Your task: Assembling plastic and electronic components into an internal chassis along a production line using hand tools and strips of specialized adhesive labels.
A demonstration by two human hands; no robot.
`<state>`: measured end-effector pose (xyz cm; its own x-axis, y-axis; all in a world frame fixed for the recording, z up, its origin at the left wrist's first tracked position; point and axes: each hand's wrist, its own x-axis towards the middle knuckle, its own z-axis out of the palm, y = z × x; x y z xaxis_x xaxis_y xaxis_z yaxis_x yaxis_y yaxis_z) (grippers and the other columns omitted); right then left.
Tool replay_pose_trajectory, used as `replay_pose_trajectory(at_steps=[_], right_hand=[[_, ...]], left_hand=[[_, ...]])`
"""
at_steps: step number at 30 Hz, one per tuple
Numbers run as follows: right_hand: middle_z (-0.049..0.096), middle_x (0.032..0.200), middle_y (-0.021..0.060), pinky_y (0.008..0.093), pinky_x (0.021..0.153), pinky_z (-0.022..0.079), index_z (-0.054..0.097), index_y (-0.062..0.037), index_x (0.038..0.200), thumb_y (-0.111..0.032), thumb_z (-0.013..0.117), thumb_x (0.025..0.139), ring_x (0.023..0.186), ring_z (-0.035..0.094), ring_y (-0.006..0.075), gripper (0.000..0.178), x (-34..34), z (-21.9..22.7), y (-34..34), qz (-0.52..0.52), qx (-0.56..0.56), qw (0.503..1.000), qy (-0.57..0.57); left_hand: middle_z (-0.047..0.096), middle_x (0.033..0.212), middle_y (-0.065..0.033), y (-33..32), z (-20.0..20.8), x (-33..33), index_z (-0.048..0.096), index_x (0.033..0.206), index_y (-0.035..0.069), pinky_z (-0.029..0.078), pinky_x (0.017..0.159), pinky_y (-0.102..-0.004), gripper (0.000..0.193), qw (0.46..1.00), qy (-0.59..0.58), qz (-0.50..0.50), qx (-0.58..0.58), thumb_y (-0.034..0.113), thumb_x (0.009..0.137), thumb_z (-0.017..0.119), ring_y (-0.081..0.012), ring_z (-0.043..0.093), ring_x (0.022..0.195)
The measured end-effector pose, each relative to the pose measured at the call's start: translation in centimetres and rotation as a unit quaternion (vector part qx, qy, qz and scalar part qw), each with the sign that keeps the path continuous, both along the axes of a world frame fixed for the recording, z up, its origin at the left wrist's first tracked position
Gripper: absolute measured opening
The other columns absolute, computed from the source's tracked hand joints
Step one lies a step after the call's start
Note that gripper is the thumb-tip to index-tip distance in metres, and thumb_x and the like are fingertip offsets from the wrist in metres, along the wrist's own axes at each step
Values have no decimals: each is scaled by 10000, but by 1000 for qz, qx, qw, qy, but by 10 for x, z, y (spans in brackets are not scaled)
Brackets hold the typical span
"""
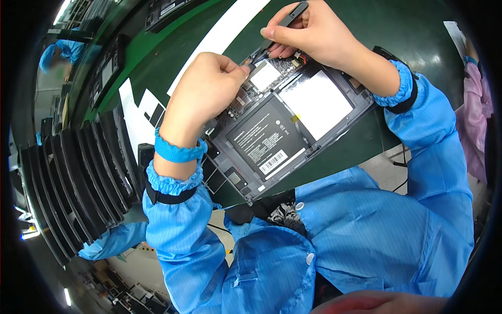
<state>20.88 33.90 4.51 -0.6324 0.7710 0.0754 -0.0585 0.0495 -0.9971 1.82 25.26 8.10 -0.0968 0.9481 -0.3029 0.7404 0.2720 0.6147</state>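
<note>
An opened tablet-like device [240,180] lies tilted on the green table in front of me, its insides facing up. It holds a black battery [266,137] with a printed label, a white rectangular panel [318,104] and a circuit board [244,99] along its far side. My left hand [205,86] is closed in a pinch at the board's far left edge; what its fingertips hold is hidden. Over the far edge, my right hand [327,34] grips black tweezers [294,14], slanted down toward the board. Coloured wires [299,59] show just below that hand.
Several black panels [78,180] stand upright in a row at my left. White strips [219,34] lie on the green table [413,31]. More dark devices [107,70] rest on the far-left line. Other people in blue [70,49] and pink [475,120] are nearby.
</note>
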Motion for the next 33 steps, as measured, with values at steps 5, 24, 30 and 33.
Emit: replay_pose_trajectory(at_steps=[5, 24, 30, 33], right_hand=[[666, 709, 56, 229, 578, 513, 663, 32, 819, -131, 663, 882, 633, 635, 95, 174, -3, 4, -4, 2, 5, 1000, -15], [681, 754, 119, 253, 663, 563, 663, 45, 884, -160, 677, 868, 699, 691, 149, 207, -1, -1, -3, -6, 129, 990, -56], [683, 766, 118, 255, 671, 563, 665, 43, 933, -177, 674, 878, 725, 695, 162, 227, 1, -4, -2, -31, 137, 990, -8], [682, 888, 159, 261, 702, 571, 653, 41, 1008, -217, 644, 915, 807, 705, 214, 274, 1, -6, 4, -72, 88, 992, 46]], left_hand=[[621, 548, -108, 3, 1, -2, 686, 762, -32, 457, 486, -304, 296, 1000, 14, 15, -16, 252, 839, 652, -146, 584, 481], [471, 449, -18, 21, 17, 4, 666, 634, -37, 311, 412, -307, 441, 986, 145, -11, -76, 373, 773, 752, -114, 407, 404], [439, 423, -19, 16, 6, -8, 634, 573, -11, 302, 407, -309, 534, 989, 128, -13, -69, 474, 770, 742, -122, 400, 400], [453, 450, -25, -13, 3, -9, 637, 604, -18, 326, 449, -307, 483, 992, 99, -5, 77, 388, 866, 656, -113, 407, 453]])
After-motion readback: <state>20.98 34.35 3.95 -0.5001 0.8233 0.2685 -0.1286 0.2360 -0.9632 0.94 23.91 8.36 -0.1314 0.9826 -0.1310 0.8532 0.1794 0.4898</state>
